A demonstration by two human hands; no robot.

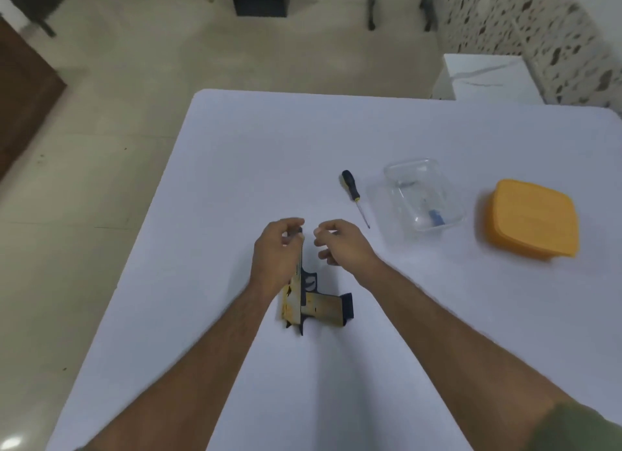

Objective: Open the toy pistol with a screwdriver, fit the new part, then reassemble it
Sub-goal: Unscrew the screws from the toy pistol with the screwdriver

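Presently left hand pinches the muzzle of the toy pistol, steadying it mid-table, toward the near edge. Right hand hovers beside, fingers loosely curled, empty. Screwdriver lies untouched beyond, near clear container.

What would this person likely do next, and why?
Probably reach the right hand, which holds nothing, to the screwdriver lying untouched just beyond it. The left hand already grips the toy pistol by its barrel end.
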